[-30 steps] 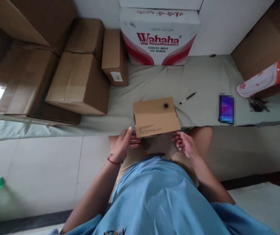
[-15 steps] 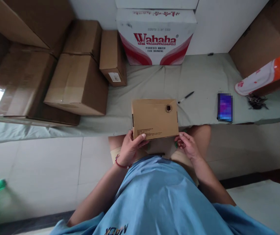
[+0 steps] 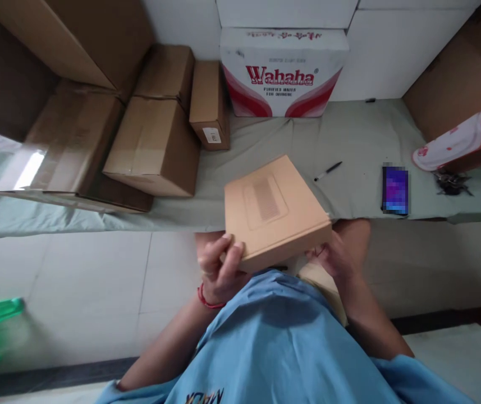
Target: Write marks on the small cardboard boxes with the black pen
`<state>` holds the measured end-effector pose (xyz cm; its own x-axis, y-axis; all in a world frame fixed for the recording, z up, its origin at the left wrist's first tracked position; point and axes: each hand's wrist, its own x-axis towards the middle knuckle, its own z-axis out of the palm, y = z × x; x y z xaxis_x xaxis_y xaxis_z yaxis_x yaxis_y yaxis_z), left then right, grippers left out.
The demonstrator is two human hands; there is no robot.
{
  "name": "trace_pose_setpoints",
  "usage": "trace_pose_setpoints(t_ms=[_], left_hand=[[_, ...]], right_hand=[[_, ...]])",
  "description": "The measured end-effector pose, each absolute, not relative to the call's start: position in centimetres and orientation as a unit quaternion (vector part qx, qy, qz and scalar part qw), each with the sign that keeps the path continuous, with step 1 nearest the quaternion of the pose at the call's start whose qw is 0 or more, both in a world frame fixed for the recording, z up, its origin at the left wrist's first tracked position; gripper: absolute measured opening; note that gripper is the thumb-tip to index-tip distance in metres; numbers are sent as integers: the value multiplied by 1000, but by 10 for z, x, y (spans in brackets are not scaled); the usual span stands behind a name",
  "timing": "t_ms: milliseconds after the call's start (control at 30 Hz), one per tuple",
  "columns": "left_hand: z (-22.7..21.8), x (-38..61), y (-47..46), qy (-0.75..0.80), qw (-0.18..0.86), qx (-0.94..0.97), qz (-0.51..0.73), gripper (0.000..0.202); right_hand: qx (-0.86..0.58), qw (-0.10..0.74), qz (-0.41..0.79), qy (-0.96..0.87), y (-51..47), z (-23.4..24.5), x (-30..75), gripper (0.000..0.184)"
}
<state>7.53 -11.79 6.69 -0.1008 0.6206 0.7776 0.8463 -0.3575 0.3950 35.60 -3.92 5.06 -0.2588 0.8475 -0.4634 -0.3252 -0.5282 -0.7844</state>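
Observation:
A flat brown cardboard box (image 3: 257, 207) is tilted at the table's front edge, above my lap. Its top face carries a printed rounded outline with a darker lined patch. My left hand (image 3: 221, 261) grips the near left corner, its fingers bent over the top edge. Under the near right corner, my right hand (image 3: 333, 255) is against the box, its fingers partly hidden behind it. A dark pen (image 3: 328, 170) with a white end lies on the cloth just beyond the box's right side.
Brown cartons (image 3: 147, 140) stand at the left, with a smaller carton (image 3: 209, 101) beside them. A white and red Wahaba-style water carton (image 3: 282, 78) stands at the back. On the right are a phone (image 3: 395, 189), keys (image 3: 452, 183) and an orange-white cylinder (image 3: 454, 140).
The cardboard box has been turned over and rotated, so a different printed face shows. My left fingers have shifted onto its top edge; my right hand has moved under its right corner.

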Motion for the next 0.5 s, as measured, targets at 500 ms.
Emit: trace_pose_setpoints(t_ms=[500], left_hand=[[28,96,-93,-447,85,-780,-429,38]], right_hand=[[-547,331,690,-341,-13,106,391,71]])
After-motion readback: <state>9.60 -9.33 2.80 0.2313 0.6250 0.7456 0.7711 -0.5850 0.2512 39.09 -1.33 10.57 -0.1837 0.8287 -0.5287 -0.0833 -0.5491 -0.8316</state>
